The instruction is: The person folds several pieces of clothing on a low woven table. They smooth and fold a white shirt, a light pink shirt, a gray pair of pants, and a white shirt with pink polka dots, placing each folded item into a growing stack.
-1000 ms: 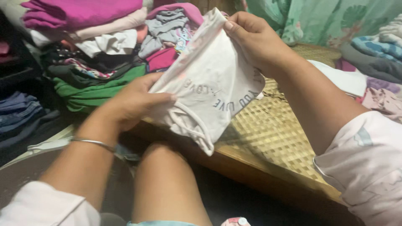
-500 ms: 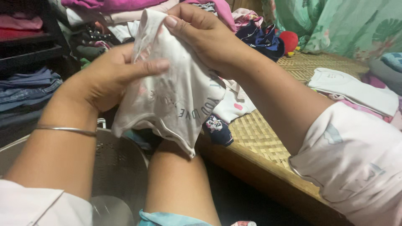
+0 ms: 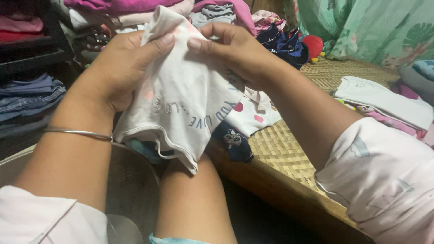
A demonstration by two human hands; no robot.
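- Woven mat [image 3: 289,153] before me bears folded clothes [image 3: 384,97]; piles [image 3: 135,9] behind.
- My left hand [image 3: 120,68] and right hand [image 3: 235,49] both pinch the white shirt [image 3: 181,104], still half-folded, not yet stacked.

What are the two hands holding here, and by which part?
Both hands, left hand and right hand, pinch the upper edge of a small white cotton garment with grey lettering; the rest hangs below.

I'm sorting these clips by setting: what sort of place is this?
Most likely a bedroom or living area at home. Both hands, left hand and right hand, hold a white garment above a woven mat, with stacks of folded clothes behind.
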